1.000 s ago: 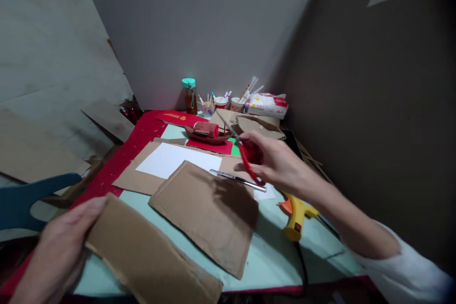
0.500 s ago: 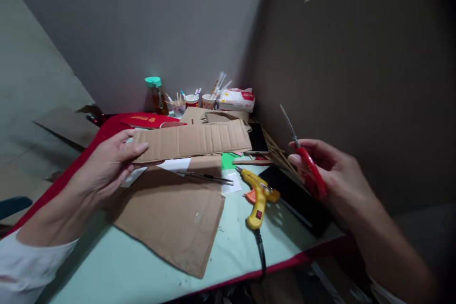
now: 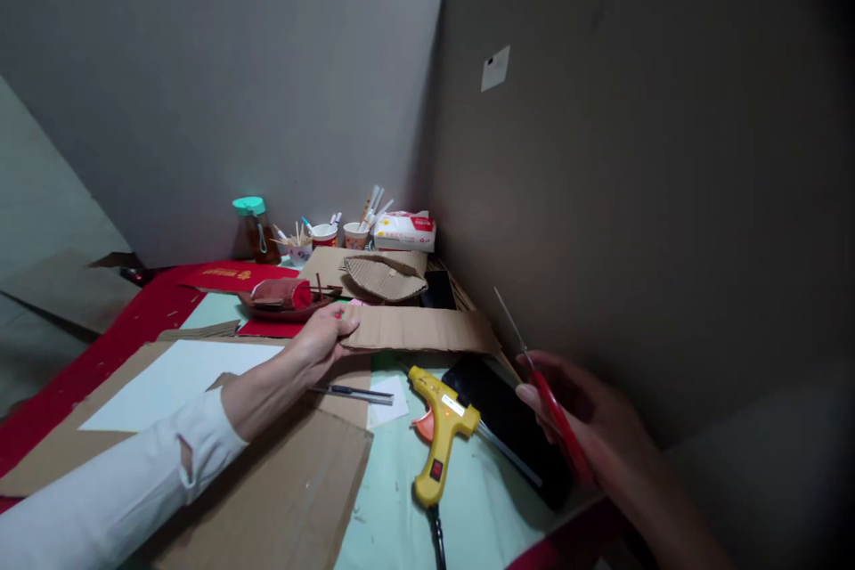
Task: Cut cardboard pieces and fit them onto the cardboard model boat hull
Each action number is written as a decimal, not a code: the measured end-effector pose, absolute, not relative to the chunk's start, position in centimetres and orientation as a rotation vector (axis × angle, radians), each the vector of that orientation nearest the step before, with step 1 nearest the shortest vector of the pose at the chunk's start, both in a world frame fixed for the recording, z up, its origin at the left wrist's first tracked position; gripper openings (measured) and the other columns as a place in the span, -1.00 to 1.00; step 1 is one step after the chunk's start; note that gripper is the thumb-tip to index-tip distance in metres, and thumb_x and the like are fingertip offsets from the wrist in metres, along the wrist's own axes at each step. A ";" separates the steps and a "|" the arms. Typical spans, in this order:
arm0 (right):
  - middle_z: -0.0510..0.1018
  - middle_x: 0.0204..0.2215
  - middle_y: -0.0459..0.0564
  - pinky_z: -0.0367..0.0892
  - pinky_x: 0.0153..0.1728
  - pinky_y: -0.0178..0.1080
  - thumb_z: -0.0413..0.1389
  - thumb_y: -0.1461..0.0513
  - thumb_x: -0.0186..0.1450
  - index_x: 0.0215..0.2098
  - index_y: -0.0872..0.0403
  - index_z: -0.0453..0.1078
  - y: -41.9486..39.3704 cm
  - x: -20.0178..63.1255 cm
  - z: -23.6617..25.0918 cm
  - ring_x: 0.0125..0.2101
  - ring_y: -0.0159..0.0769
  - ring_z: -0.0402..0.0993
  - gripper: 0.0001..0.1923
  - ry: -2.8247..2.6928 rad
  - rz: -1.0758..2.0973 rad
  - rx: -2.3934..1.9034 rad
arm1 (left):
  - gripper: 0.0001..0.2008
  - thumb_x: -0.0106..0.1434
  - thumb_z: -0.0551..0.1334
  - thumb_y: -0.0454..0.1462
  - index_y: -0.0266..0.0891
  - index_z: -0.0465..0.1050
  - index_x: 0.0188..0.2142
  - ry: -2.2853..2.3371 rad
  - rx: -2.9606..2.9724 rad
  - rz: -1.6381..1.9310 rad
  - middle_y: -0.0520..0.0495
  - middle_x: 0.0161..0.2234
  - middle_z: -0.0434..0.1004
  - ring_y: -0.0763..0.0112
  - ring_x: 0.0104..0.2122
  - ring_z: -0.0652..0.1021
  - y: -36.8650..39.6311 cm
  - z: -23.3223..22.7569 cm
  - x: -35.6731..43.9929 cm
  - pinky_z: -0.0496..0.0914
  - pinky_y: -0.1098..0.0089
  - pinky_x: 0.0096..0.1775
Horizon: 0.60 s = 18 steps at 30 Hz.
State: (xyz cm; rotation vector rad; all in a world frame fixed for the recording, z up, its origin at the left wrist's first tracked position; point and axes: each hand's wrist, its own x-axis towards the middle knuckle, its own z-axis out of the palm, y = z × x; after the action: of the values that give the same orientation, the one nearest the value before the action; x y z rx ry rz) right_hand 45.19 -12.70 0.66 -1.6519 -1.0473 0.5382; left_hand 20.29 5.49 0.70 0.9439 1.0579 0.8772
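My left hand (image 3: 324, 338) pinches the left end of a long cardboard strip (image 3: 418, 329), which is held level above the table with creases across its face. On the right, my right hand (image 3: 574, 410) grips a pair of scissors (image 3: 556, 405) by their red handles, the blades pointing up and away, apart from the strip. Below the strip lies a yellow glue gun (image 3: 442, 432) with an orange trigger and a black cord. A utility knife (image 3: 357, 394) rests on the cardboard near my left forearm.
A large cardboard sheet (image 3: 267, 490) and white paper (image 3: 174, 378) cover the left. Behind are a red-brown boat-shaped model (image 3: 284, 296), a leaf-shaped cardboard piece (image 3: 384, 276), a bottle (image 3: 257, 232), paper cups (image 3: 356, 236) and a tissue pack (image 3: 404, 232). A dark wall stands close on the right.
My left hand has carried the cardboard strip to the right, toward the scissors. The strip now sits above the glue gun's tip. The camera view has shifted, showing more wall and the boat-shaped model.
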 end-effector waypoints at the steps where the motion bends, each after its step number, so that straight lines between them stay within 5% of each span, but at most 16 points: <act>1: 0.57 -0.56 -0.07 0.33 -0.66 -0.32 0.32 -0.03 0.06 -0.19 0.07 0.53 -12.6 45.1 0.6 -0.63 -0.30 0.45 -0.55 -1.032 0.604 -1.643 | -0.70 0.36 0.25 -0.21 -0.26 0.42 0.03 1.040 0.944 0.882 -0.15 -0.04 0.52 0.25 -0.18 0.58 5.8 0.7 20.8 0.54 0.18 -0.20; 18: 0.64 -0.44 -0.06 0.47 -0.44 -0.33 0.38 0.05 0.01 -0.20 -0.03 0.55 -11.7 44.2 0.0 -0.43 -0.19 0.60 -0.60 -1.091 0.674 -1.629 | -0.66 0.35 0.25 -0.18 -0.24 0.40 0.08 0.982 0.924 1.284 -0.18 0.05 0.48 0.18 -0.09 0.56 16.1 6.8 23.2 0.52 0.09 -0.11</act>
State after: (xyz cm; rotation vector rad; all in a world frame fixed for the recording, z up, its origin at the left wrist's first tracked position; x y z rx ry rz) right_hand 44.17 -11.69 0.01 -1.6287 -1.0912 0.6741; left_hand 23.18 16.08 6.79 0.9242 0.9824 1.2836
